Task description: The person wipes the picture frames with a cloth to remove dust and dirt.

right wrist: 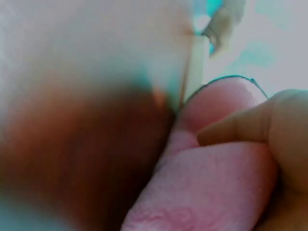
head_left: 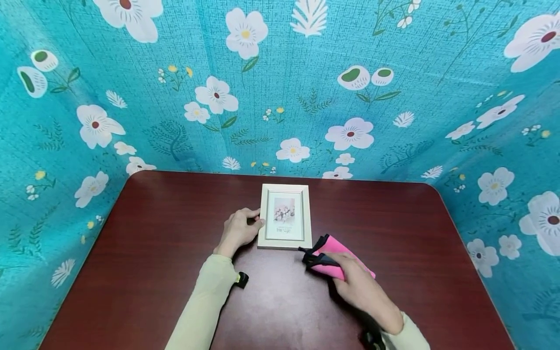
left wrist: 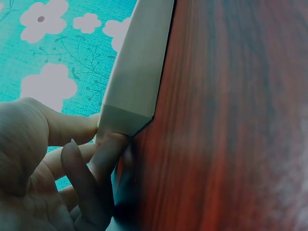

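The picture frame is on the dark red table. My left hand reaches up to the frame's left edge, thumb and fingers pinching that side. Well apart from it, my right hand slants in near the frame's lower right corner, fingers clamped round a black-edged pink cloth.

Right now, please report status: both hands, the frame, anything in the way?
Left hand pinching frame by left edge. Right hand holding pink cloth near frame. Nothing covering its picture.
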Motion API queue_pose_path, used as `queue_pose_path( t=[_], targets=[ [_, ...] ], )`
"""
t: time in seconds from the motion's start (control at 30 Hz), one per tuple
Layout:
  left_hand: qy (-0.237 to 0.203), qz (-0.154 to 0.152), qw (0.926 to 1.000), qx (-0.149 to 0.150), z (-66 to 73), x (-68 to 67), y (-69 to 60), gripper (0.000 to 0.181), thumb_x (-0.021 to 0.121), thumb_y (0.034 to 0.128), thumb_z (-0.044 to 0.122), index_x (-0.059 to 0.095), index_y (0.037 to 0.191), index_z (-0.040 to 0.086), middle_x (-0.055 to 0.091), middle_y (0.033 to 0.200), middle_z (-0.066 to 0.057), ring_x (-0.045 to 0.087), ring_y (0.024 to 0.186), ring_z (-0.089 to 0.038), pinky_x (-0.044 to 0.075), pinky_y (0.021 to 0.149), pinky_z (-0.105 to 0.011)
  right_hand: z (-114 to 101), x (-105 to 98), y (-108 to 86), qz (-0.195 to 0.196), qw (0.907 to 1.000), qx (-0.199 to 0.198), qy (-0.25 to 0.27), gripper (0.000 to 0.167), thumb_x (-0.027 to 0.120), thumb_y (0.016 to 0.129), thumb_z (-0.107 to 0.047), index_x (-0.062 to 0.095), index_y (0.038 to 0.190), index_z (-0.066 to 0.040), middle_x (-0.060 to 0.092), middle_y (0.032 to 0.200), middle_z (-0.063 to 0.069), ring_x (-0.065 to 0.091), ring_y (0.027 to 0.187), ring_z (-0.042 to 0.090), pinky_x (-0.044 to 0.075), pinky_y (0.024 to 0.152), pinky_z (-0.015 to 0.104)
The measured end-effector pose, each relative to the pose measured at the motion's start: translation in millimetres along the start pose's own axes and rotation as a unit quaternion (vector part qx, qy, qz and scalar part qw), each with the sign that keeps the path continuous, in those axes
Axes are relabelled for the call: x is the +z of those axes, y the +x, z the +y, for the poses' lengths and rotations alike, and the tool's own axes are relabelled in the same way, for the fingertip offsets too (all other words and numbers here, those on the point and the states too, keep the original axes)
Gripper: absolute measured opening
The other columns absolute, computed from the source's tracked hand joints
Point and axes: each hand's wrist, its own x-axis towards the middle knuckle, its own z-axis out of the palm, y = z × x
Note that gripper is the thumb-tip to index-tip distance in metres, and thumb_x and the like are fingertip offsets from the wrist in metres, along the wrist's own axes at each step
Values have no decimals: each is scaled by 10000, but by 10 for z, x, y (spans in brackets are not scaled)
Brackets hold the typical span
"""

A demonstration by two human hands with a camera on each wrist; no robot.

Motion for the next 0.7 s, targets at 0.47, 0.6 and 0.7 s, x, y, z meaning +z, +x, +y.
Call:
queue_pose_path(
  t=[0.47,0.6,0.7],
  targets=[
    [34,46,10000,-81,11,-38,-4,430,743,1008,340,707,1423,229,696,1407,-39,593,1369,-345,442,1132,-570,-8,-532,922,764,9888,-38,1280,445,686,936,48,702,1350,-115,755,1111,100,622,900,246,521,782,348],
    [10,45,10000,-86,5,-20,-2,427,742,1006,344,713,1417,231,693,1414,-34,591,1375,-341,433,1142,-571,-183,-391,1332,1053,9880,-595,957,513,663,958,19,654,1446,-139,755,1146,120,629,799,248,527,703,365],
    [-26,40,10000,-71,0,-4,3,420,744,1004,346,723,1407,229,706,1387,-19,599,1367,-334,426,1146,-572,-283,-239,1599,1069,9866,-1145,461,646,629,917,68,579,1538,-101,738,1294,142,574,688,235,498,620,357]
  ],
)
